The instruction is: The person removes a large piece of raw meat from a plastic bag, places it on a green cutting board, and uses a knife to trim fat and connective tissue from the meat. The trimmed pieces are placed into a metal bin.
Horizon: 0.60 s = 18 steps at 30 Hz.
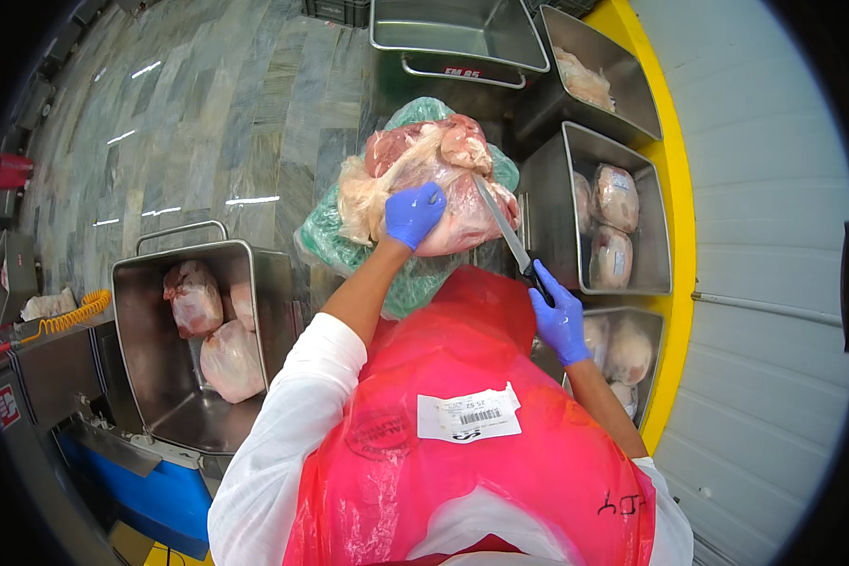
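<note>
A large piece of raw meat (pixel 467 212) with pale fat along its left side lies on crumpled green plastic wrap (pixel 325 236). My left hand (pixel 414 215), in a blue glove, is closed in a fist against the meat's near-left surface; whether it pinches the fat is hidden. In my blue-gloved right hand (pixel 560 319) is a knife (pixel 506 228) with a black handle and a long blade. The blade points away and to the left, its tip touching or just over the right part of the meat.
At the left stands a steel bin (pixel 127 330) with several wrapped meat pieces (pixel 231 360). More steel bins with meat line the right, beside a yellow floor edge (pixel 684 217) and white wall (pixel 774 189). Beyond the meat is another steel bin (pixel 457 71). A yellow coiled hose (pixel 75 313) hangs far left.
</note>
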Each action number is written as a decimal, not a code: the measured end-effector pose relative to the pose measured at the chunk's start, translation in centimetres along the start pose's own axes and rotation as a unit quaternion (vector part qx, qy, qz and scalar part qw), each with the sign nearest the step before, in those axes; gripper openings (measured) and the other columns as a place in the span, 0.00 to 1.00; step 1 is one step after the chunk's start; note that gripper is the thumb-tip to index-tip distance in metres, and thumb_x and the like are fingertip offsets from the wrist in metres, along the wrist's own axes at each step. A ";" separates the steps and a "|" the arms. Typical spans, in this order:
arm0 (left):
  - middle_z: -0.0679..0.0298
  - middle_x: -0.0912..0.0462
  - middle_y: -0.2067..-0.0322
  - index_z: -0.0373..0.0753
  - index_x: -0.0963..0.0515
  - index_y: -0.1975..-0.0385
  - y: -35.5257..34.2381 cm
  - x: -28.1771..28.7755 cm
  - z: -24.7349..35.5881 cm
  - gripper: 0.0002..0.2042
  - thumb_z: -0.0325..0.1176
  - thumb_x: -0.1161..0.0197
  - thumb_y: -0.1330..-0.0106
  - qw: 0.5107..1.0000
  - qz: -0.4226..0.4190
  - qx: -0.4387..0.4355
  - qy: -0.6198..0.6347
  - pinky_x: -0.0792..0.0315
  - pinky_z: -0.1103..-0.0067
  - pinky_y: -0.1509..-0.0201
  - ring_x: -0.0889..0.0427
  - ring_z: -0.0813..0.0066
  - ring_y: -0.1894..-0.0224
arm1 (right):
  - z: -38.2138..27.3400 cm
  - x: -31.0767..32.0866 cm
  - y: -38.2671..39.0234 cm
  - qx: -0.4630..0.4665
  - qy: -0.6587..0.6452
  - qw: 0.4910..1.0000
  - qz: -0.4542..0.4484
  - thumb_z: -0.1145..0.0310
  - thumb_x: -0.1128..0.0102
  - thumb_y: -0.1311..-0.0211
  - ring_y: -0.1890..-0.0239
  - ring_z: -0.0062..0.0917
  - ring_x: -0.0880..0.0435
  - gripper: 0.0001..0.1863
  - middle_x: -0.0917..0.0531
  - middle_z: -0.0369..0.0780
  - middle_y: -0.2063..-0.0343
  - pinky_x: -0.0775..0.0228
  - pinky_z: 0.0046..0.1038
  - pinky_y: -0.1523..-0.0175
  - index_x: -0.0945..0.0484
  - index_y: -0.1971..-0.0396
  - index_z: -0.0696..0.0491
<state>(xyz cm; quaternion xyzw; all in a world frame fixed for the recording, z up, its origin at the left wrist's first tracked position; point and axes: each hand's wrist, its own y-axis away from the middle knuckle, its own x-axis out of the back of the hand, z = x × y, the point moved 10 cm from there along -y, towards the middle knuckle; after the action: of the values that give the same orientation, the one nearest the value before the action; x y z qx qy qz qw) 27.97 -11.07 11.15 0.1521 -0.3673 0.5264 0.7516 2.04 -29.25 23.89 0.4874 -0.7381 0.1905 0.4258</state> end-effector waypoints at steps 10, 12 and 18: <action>0.48 0.16 0.74 0.43 0.20 0.69 0.0 -0.7 0.9 0.12 0.44 0.42 0.32 0.999 -0.037 -0.011 -0.013 0.24 0.52 0.64 0.15 0.45 0.70 | -2.2 -1.1 -0.1 0.009 0.110 0.993 0.033 0.68 0.37 0.31 0.73 0.35 0.21 0.29 0.20 0.45 0.71 0.26 0.36 0.62 0.27 0.31 0.41; 0.48 0.16 0.74 0.44 0.20 0.70 -0.3 -0.7 0.9 0.12 0.44 0.42 0.32 0.999 -0.041 -0.009 -0.016 0.24 0.53 0.65 0.16 0.45 0.70 | -3.2 -0.9 0.3 0.016 0.149 0.988 0.045 0.68 0.38 0.31 0.74 0.38 0.23 0.29 0.23 0.44 0.74 0.28 0.38 0.64 0.28 0.30 0.40; 0.48 0.16 0.75 0.44 0.20 0.71 -0.5 -0.7 1.1 0.12 0.45 0.41 0.33 0.999 -0.044 -0.007 -0.011 0.24 0.53 0.65 0.16 0.46 0.71 | -4.4 -0.6 0.9 0.034 0.166 0.983 0.070 0.64 0.39 0.31 0.74 0.39 0.21 0.28 0.25 0.41 0.71 0.28 0.42 0.69 0.28 0.31 0.36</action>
<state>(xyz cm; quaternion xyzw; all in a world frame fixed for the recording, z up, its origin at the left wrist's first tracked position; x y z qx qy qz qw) 27.83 -12.43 11.47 0.1687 -0.3721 0.4884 0.7711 3.24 -25.45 26.04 0.4099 -0.6828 0.3230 0.5113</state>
